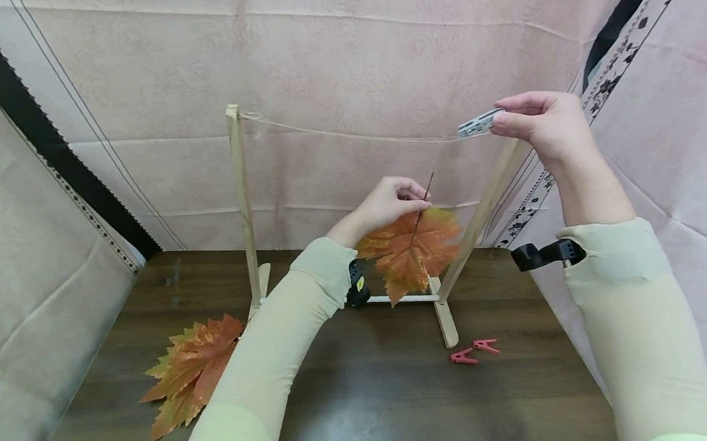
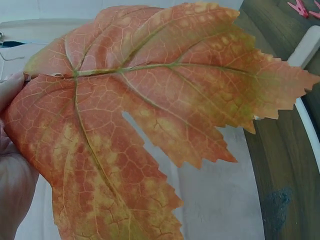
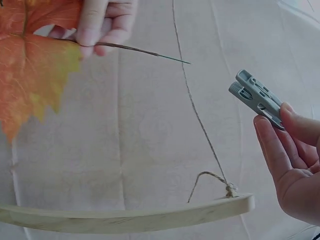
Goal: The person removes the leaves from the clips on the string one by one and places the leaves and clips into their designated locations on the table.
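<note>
Between thumb and fingers, my left hand (image 1: 386,205) pinches the stem of an orange maple leaf (image 1: 410,247), which hangs below the string (image 1: 347,135). The stem's bare end points up in the head view; the leaf fills much of the left wrist view (image 2: 150,85). My right hand (image 1: 552,129) pinches the end of a grey-blue clothespin (image 1: 475,125) near the string's right end. In the right wrist view the clothespin (image 3: 257,99) stands apart from the string (image 3: 197,112), its far end pointing toward it.
A wooden frame with a left post (image 1: 242,201), a right post (image 1: 484,214) and a white bottom bar (image 1: 403,299) carries the string. More maple leaves (image 1: 194,371) lie at the table's left. Two red clothespins (image 1: 463,357) lie near the right foot (image 1: 446,324). Cloth (image 1: 340,55) hangs behind.
</note>
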`<state>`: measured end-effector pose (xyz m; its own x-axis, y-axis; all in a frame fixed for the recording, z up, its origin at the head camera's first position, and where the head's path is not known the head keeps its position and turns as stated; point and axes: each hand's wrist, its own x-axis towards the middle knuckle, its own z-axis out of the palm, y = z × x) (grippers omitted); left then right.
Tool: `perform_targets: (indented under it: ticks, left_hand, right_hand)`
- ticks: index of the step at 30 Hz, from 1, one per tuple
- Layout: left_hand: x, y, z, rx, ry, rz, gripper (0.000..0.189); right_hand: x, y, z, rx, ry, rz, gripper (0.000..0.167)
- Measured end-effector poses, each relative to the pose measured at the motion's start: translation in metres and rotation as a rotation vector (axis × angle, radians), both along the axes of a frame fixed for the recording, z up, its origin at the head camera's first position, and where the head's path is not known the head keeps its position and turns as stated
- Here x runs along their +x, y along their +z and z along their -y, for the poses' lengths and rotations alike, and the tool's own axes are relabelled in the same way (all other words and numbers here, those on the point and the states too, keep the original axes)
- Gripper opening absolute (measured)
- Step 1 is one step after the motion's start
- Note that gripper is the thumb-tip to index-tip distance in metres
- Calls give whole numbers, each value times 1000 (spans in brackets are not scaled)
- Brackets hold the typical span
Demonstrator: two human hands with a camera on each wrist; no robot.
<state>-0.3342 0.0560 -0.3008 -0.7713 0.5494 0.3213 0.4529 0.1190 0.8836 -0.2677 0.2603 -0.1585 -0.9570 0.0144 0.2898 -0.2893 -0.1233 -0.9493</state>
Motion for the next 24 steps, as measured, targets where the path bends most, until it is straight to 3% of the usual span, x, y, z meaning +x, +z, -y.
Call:
perform_targets:
  ticks: [11, 15, 19, 24]
  left_hand:
    - [3, -7, 28, 26, 43, 35, 16]
    - [5, -8, 36, 22, 64, 40, 14]
    - [8, -11, 45, 29, 76, 41, 15]
    - [9, -15, 59, 17, 73, 29, 15]
  right_hand:
    - [11, -10, -21, -37, 25, -7, 16]
    - [18, -20, -32, -34, 49, 1, 21]
    - [23, -34, -43, -19, 132, -22, 26]
    - [30, -52, -57, 79, 192, -42, 32]
